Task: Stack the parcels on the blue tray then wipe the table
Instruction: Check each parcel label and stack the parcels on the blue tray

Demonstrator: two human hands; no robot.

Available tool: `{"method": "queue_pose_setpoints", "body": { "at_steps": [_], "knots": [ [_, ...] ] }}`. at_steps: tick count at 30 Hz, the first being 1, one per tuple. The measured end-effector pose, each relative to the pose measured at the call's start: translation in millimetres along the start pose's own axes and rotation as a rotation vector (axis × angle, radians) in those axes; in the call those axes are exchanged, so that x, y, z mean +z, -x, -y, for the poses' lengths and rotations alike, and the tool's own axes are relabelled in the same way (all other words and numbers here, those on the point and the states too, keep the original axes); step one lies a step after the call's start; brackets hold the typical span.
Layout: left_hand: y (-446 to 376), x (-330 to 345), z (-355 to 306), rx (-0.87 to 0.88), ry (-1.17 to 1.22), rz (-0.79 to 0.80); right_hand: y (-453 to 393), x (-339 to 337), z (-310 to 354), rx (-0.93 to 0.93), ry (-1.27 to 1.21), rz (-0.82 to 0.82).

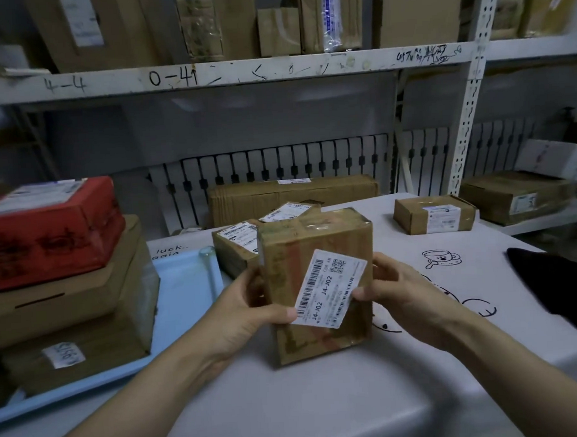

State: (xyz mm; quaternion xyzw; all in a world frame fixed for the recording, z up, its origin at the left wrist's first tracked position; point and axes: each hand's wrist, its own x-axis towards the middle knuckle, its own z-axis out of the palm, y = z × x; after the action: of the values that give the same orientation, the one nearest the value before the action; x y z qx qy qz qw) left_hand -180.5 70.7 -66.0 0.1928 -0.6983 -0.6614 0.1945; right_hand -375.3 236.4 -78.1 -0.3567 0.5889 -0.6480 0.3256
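I hold a taped brown parcel [315, 247] with a white barcode label above the white table [323, 400]. My left hand [252, 315] grips its left side, thumb on the label's corner. My right hand [395, 299] grips its right side. On the left, the blue tray [184, 290] carries a stack: a red box [47, 231] on top of two brown boxes [67, 303]. Two small labelled parcels [235, 251] lie behind the held one. Another small parcel [434, 214] sits at the table's far right. A black cloth [558, 287] lies at the right edge.
A long brown carton [292, 198] stands behind the table against a white radiator. Metal shelving [469, 115] holds more cartons above and at the right. Black cartoon drawings mark the table top.
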Motion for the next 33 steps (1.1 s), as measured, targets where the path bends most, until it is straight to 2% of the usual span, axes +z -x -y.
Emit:
{"method": "queue_pose_setpoints", "body": {
  "at_steps": [8,11,17,22,27,30,33],
  "knots": [
    [9,-7,-3,0.099,-0.090,-0.024,1,2,-3,-0.037,0.058,0.109],
    [10,-8,-3,0.115,-0.064,-0.023,2,4,-3,-0.015,0.088,0.142],
    [10,-10,1,0.099,0.080,0.008,2,6,-7,0.036,-0.020,0.213],
    [7,-9,4,0.076,0.104,-0.077,1,10,-6,0.021,-0.041,0.139],
    [9,-9,-11,0.154,-0.028,-0.319,3,10,1,-0.031,0.007,0.038],
    [9,-14,-21,0.227,-0.130,-0.324,5,10,6,-0.057,0.050,0.012],
    [11,-14,-27,0.253,-0.257,-0.251,6,12,10,-0.098,0.077,0.009]
  ]
}}
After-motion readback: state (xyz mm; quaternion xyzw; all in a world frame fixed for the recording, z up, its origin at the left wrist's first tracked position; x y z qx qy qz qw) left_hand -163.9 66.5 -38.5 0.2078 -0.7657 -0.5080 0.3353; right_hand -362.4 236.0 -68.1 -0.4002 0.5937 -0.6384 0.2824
